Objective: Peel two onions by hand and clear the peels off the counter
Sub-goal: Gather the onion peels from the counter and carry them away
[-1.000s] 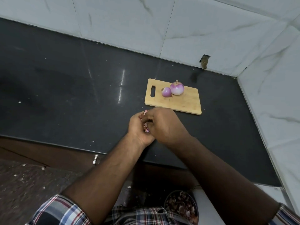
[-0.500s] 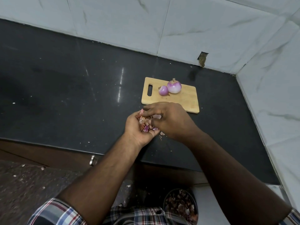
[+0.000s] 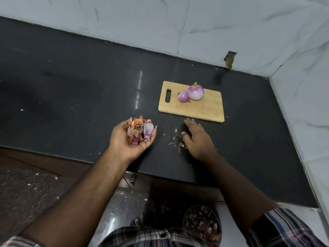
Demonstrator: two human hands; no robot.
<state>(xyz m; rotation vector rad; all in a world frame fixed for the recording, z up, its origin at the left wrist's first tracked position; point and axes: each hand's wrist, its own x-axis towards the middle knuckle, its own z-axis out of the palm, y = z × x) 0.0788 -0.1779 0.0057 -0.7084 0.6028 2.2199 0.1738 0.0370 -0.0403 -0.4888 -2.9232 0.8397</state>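
With both peeled onions point(image 3: 191, 94) on the far cutting board point(image 3: 206, 109), clearing is under way: the left hand point(image 3: 132, 139) cups a heap of peels point(image 3: 139, 132), the right hand point(image 3: 197, 138) lies flat and released beside leftover scraps point(image 3: 177, 141) on the counter point(image 3: 71, 97), which probably need sweeping up next.

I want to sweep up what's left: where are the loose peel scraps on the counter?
The peel scraps lie on the black counter just left of the right hand, nearer than the cutting board.

I am standing in a home kitchen; a dark stone counter point(image 3: 89, 90) is meeting white marble-look wall tiles point(image 3: 222, 27); a wooden cutting board point(image 3: 204, 109) is carrying two peeled onions point(image 3: 191, 94).
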